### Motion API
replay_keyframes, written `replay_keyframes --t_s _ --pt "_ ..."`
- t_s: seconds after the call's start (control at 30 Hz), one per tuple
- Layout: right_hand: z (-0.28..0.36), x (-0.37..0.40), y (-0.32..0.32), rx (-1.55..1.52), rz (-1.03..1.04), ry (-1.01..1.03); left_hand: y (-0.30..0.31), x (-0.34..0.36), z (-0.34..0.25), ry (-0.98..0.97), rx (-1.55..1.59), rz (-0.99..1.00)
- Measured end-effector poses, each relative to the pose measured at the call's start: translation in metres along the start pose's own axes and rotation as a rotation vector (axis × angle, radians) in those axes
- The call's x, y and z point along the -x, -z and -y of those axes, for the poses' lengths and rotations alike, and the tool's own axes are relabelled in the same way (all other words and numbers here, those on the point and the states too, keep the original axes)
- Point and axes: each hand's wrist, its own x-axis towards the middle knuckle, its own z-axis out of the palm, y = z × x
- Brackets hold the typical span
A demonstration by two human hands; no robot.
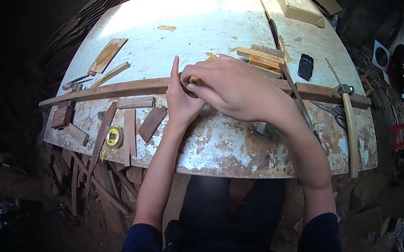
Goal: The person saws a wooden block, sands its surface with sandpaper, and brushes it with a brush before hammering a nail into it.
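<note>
My left hand (181,101) is raised over the long wooden bar (123,89), its index finger pointing up and its other fingers mostly hidden. My right hand (237,87) bends in from the right with curled fingers, meeting the left one. Between them shows a bit of a small orange-brown piece (195,80), with something dark just below it. Most of what they hold is covered by my fingers. Just beyond my right hand lie several stacked wood blocks (265,60). A dark wood offcut (153,123) rests left of my left wrist.
The worn white table (177,39) carries a yellow tape measure (114,136), a hammer (349,124), scissors (332,111), a black case-like object (306,66) and a cardboard box (298,6). At the left are a screwdriver (77,81) and a wood board (108,55). Scrap wood leans below.
</note>
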Motion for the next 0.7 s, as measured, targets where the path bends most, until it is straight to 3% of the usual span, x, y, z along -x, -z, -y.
replay_keyframes --t_s 0.03,0.07,0.17,0.2,0.3,0.37,0.43,0.6,0.7 --pt "0.002 0.001 -0.002 -0.014 -0.020 0.031 0.001 -0.001 -0.003 0.009 -0.007 0.016" --pt "-0.003 -0.005 0.009 -0.093 0.056 -0.138 0.001 0.002 -0.007 0.018 0.010 -0.009" --pt "-0.023 -0.002 0.003 0.126 -0.106 -0.091 0.002 0.000 -0.015 0.022 0.020 -0.049" --pt "-0.014 -0.003 0.001 0.039 -0.012 -0.079 0.001 0.000 -0.015 0.025 0.018 -0.053" --pt "-0.003 0.003 -0.003 -0.079 -0.090 0.061 -0.002 0.002 -0.011 0.034 0.043 -0.053" --pt "-0.010 -0.001 0.007 -0.077 -0.061 -0.072 0.002 0.003 -0.015 0.039 -0.023 -0.037" --pt "-0.017 -0.001 0.005 0.101 -0.129 -0.087 0.002 0.003 -0.017 0.035 -0.008 -0.049" --pt "0.003 -0.006 0.009 -0.137 -0.097 0.014 -0.002 0.003 -0.013 0.048 0.045 -0.039" --pt "-0.013 -0.011 0.004 -0.063 -0.146 -0.035 0.000 0.004 -0.015 0.040 0.014 -0.036"
